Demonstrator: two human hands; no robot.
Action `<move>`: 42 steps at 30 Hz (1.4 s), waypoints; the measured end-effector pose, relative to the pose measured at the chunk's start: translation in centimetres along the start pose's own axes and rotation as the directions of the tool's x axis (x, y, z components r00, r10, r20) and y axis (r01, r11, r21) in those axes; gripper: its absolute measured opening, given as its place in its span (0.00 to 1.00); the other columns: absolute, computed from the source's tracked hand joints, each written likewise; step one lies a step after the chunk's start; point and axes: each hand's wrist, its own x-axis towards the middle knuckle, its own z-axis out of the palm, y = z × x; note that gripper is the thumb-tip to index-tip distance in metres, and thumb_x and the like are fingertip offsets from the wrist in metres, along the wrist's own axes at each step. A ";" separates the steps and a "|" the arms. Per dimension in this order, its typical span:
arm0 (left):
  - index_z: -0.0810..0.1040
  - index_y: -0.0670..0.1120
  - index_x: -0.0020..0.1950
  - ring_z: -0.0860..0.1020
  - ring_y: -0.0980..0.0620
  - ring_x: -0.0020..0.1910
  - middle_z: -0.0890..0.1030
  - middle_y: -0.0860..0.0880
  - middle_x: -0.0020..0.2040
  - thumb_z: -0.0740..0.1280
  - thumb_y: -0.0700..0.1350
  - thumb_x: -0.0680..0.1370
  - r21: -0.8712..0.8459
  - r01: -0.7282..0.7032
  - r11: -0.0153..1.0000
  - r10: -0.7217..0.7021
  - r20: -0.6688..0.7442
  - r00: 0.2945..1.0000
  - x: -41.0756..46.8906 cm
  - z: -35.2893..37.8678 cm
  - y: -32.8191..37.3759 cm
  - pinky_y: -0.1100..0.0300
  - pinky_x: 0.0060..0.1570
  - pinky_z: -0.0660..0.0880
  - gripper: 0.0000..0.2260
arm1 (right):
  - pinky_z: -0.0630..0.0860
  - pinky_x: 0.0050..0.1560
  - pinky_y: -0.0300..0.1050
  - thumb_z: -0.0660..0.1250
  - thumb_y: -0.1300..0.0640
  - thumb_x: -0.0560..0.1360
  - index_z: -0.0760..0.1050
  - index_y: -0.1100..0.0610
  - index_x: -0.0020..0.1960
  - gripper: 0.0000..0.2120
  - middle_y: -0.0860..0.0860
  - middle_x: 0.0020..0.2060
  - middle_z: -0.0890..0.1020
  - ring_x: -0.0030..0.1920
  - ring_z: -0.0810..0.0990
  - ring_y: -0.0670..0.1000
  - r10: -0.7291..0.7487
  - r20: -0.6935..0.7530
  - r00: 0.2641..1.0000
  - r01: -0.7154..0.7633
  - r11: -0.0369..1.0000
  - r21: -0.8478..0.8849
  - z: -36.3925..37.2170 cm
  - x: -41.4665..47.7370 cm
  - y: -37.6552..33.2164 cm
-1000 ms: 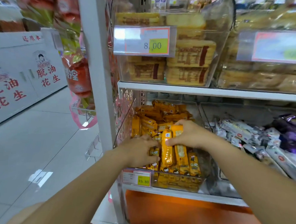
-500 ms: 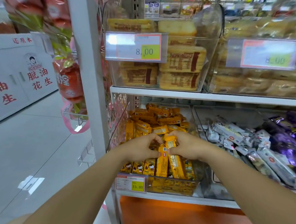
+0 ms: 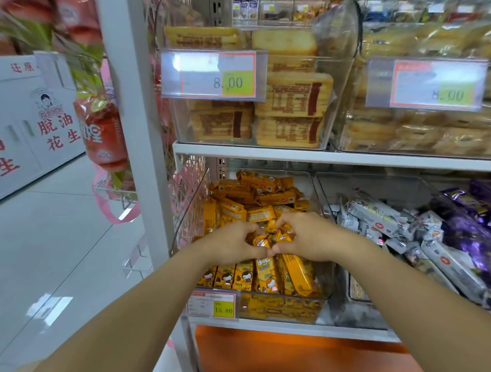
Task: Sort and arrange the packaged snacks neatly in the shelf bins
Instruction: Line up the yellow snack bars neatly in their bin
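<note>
Centre of the frame: left hand (image 3: 233,242) and right hand (image 3: 307,237) side by side, thumb tips meeting, fingers curled over a small bunch of yellow snack packs (image 3: 267,239) and gripping it from both sides. Bunch held over the middle of the clear bin (image 3: 283,304), lower centre, on the lower shelf. More of the same packs in that bin: a loose heap at the back, a row upright along the front wall, a cartoon face printed on each.

At the bin's front left corner, small price tag (image 3: 212,303) reading 15.80 on a yellow patch. Upper centre, large price tag (image 3: 213,73) reading 8.00, fixed before wrapped toast slices (image 3: 294,97). Upper right, blurred price tag (image 3: 426,84), also 8.00. Right of the frame: grey-white packs (image 3: 379,215), then purple packs (image 3: 472,226) at the edge. Left of the frame: white cabinet (image 3: 28,134) with red characters 脱油花生. Brand names on the packs too small to read.
</note>
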 end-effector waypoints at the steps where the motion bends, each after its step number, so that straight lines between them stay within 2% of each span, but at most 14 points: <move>1: 0.71 0.48 0.67 0.71 0.54 0.52 0.69 0.52 0.52 0.68 0.58 0.75 0.010 0.000 1.000 0.000 -0.002 1.000 0.0 0.1 -0.1 0.63 0.47 0.67 0.25 | 0.73 0.60 0.47 0.67 0.45 0.75 0.65 0.51 0.70 0.27 0.51 0.67 0.70 0.63 0.72 0.52 0.001 0.039 0.999 -0.001 1.000 -0.003 -0.3 0.2 0.1; 5: 0.69 0.47 0.69 0.72 0.53 0.57 0.72 0.51 0.59 0.65 0.57 0.77 -0.002 -0.013 1.000 0.013 0.017 1.000 -0.1 0.1 -0.1 0.62 0.49 0.69 0.24 | 0.79 0.48 0.42 0.66 0.55 0.75 0.62 0.50 0.73 0.27 0.53 0.56 0.76 0.48 0.80 0.49 0.009 0.206 0.978 -0.035 0.992 0.120 -1.5 0.5 0.5; 9: 0.72 0.50 0.67 0.74 0.47 0.60 0.76 0.45 0.61 0.61 0.54 0.80 -0.041 -0.030 0.999 0.030 -0.003 1.000 0.0 -0.3 0.1 0.57 0.54 0.71 0.17 | 0.80 0.45 0.40 0.69 0.53 0.75 0.63 0.54 0.73 0.29 0.53 0.60 0.72 0.47 0.81 0.49 0.044 0.120 0.992 -0.065 0.982 0.180 -1.4 0.6 0.4; 13: 0.73 0.50 0.68 0.71 0.55 0.56 0.75 0.50 0.58 0.58 0.51 0.82 0.000 -0.061 0.998 0.061 0.052 0.997 0.1 -0.2 0.0 0.65 0.49 0.67 0.16 | 0.80 0.43 0.42 0.70 0.48 0.74 0.67 0.59 0.70 0.29 0.55 0.63 0.73 0.41 0.83 0.50 0.101 0.057 0.993 -0.103 0.994 0.046 -0.1 1.0 -0.3; 16: 0.70 0.50 0.71 0.70 0.50 0.62 0.70 0.48 0.61 0.59 0.51 0.81 0.129 -0.069 0.989 0.060 0.069 0.996 0.4 0.4 -0.3 0.58 0.61 0.67 0.18 | 0.79 0.49 0.46 0.69 0.46 0.74 0.71 0.62 0.65 0.26 0.56 0.55 0.80 0.39 0.82 0.50 0.114 0.077 0.991 -0.112 0.993 -0.030 1.4 1.3 -0.8; 19: 0.65 0.52 0.73 0.71 0.48 0.64 0.74 0.49 0.63 0.60 0.54 0.80 0.250 -0.045 0.967 0.042 0.018 0.999 0.1 1.5 -0.8 0.47 0.66 0.66 0.21 | 0.79 0.52 0.50 0.66 0.50 0.77 0.70 0.63 0.65 0.23 0.57 0.48 0.83 0.44 0.83 0.52 0.088 0.153 0.984 -0.087 0.996 -0.014 2.4 1.0 -0.6; 22: 0.66 0.53 0.71 0.73 0.48 0.60 0.76 0.54 0.46 0.58 0.54 0.81 0.284 -0.066 0.957 0.068 0.002 0.998 -0.6 1.8 -1.1 0.50 0.65 0.64 0.19 | 0.79 0.53 0.51 0.64 0.56 0.78 0.67 0.63 0.67 0.20 0.57 0.51 0.82 0.48 0.83 0.53 0.049 0.247 0.968 -0.046 0.999 -0.015 2.5 0.4 -0.2; 24: 0.66 0.53 0.72 0.72 0.48 0.58 0.77 0.50 0.52 0.58 0.53 0.81 0.266 -0.085 0.960 0.080 0.028 0.996 -1.0 1.4 -1.0 0.51 0.63 0.65 0.19 | 0.78 0.55 0.51 0.63 0.57 0.78 0.67 0.62 0.67 0.19 0.57 0.55 0.80 0.51 0.81 0.54 0.033 0.262 0.964 -0.021 0.999 -0.050 2.1 0.2 -0.2; 26: 0.67 0.52 0.72 0.74 0.51 0.52 0.74 0.47 0.60 0.60 0.51 0.81 0.174 -0.079 0.982 0.073 0.040 0.997 -1.0 0.9 -0.9 0.57 0.54 0.70 0.19 | 0.76 0.57 0.48 0.62 0.57 0.79 0.67 0.59 0.69 0.20 0.56 0.59 0.77 0.56 0.78 0.54 0.011 0.217 0.976 0.010 0.996 -0.092 1.1 -0.4 -0.3; 29: 0.70 0.51 0.69 0.75 0.54 0.48 0.75 0.47 0.60 0.62 0.49 0.81 0.067 -0.042 0.997 0.047 -0.069 0.997 -0.3 0.3 -0.8 0.61 0.44 0.71 0.17 | 0.73 0.59 0.42 0.62 0.56 0.79 0.67 0.51 0.71 0.21 0.48 0.63 0.75 0.58 0.77 0.47 -0.063 0.008 0.998 0.063 0.997 0.038 -1.2 -2.0 0.1; 34: 0.74 0.49 0.65 0.77 0.54 0.50 0.77 0.49 0.62 0.63 0.44 0.80 0.020 -0.006 1.000 0.010 -0.205 0.979 2.7 0.0 -0.4 0.69 0.39 0.75 0.13 | 0.69 0.47 0.22 0.65 0.58 0.77 0.77 0.47 0.61 0.14 0.34 0.44 0.75 0.43 0.73 0.32 -0.053 -0.455 0.889 0.178 0.955 0.237 -1.8 -2.9 4.0; 37: 0.74 0.50 0.65 0.79 0.50 0.53 0.78 0.50 0.61 0.64 0.44 0.79 0.072 0.021 0.997 -0.006 -0.210 0.978 5.2 0.6 0.2 0.57 0.50 0.78 0.14 | 0.66 0.46 0.23 0.66 0.58 0.76 0.78 0.49 0.60 0.13 0.36 0.45 0.74 0.45 0.73 0.32 -0.051 -0.472 0.880 0.176 0.958 0.225 -0.4 -2.5 6.6; 39: 0.74 0.51 0.65 0.78 0.51 0.55 0.78 0.49 0.61 0.65 0.43 0.79 0.127 0.048 0.991 -0.018 -0.229 0.973 6.7 1.2 0.6 0.57 0.53 0.76 0.15 | 0.71 0.54 0.32 0.66 0.56 0.76 0.78 0.48 0.60 0.13 0.39 0.51 0.76 0.51 0.73 0.37 -0.083 -0.426 0.901 0.188 0.959 0.211 0.1 -2.2 7.6; 42: 0.76 0.51 0.65 0.75 0.50 0.61 0.76 0.50 0.64 0.66 0.43 0.78 0.235 0.047 0.971 0.002 -0.201 0.979 8.3 1.8 1.2 0.58 0.58 0.72 0.15 | 0.67 0.52 0.30 0.65 0.52 0.77 0.76 0.46 0.62 0.14 0.39 0.55 0.76 0.50 0.69 0.32 -0.138 -0.367 0.920 0.218 0.958 0.187 0.0 -1.8 7.9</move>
